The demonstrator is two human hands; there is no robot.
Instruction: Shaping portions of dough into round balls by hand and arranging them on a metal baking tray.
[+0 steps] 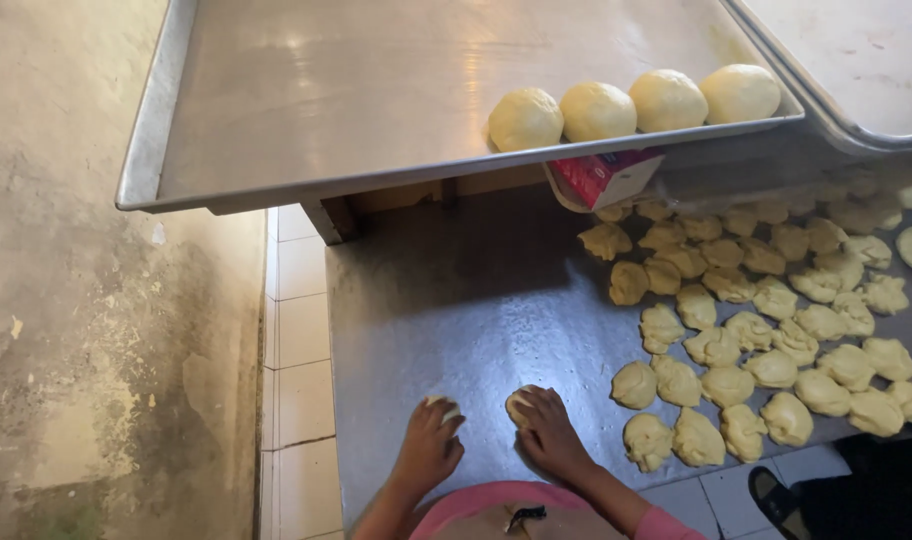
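- Left hand (pixel 431 443): cupped palm-down over a dough piece (pixel 449 408) on the steel table (pixel 456 300); only a pale edge shows past the fingers.
- Right hand (pixel 551 430): cupped palm-down over a second dough lump (pixel 520 400), pale yellow, part hidden.
- The two hands sit near the table's front edge, just apart.
- Raw portions (pixel 756 320): many rough, uneven pale-yellow lumps, spread to the right.
- Tray (pixel 326 100): raised behind the table, carrying four smooth round balls (pixel 631 105) in a row along its near rim.
- Red carton (pixel 601 178) under that rim.
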